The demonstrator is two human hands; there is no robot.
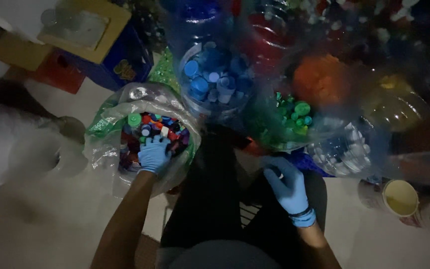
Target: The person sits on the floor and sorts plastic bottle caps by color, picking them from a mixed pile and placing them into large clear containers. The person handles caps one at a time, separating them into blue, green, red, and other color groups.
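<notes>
Both my hands wear blue gloves. My left hand (154,154) reaches into a clear plastic bag (106,130) full of mixed coloured bottle caps (151,125), fingers curled down among them. My right hand (286,185) rests near my lap, fingers bent around a small white cap (280,175). I sit with dark trousers (215,199) between the two hands.
Clear containers ring me: one of blue caps (215,79), one of green caps (294,117), one of orange caps (319,79), one of white caps (342,149). A yellow-and-blue box (110,45) stands at the back left. A yellow-lidded tub (399,197) sits right.
</notes>
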